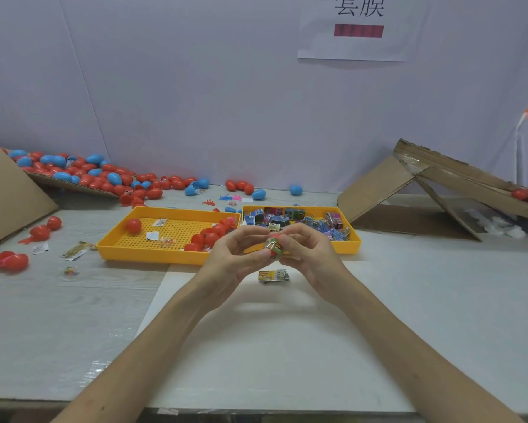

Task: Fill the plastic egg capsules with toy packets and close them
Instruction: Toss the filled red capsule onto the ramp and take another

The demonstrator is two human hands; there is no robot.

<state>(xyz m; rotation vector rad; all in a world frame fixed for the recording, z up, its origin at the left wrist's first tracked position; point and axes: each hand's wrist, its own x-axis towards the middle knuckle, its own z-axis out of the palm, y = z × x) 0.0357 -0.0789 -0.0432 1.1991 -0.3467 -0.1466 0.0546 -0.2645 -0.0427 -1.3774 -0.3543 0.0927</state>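
Observation:
Above the table's middle, my left hand (236,250) and my right hand (310,250) meet around one red egg capsule (275,254). A folded toy packet (274,246) with yellow and green print sticks out of the capsule between my fingertips. Both hands pinch the capsule and packet, fingers curled. Another toy packet (273,275) lies flat on the table just below my hands. Whether the capsule's second half is in my hands is hidden by the fingers.
A yellow tray (140,250) behind my hands holds red capsules (210,236); a second yellow tray (352,241) holds several toy packets (290,216). Red and blue eggs (82,172) spill from a cardboard box at back left. A cardboard box (424,190) lies right. Loose eggs (11,261) lie left.

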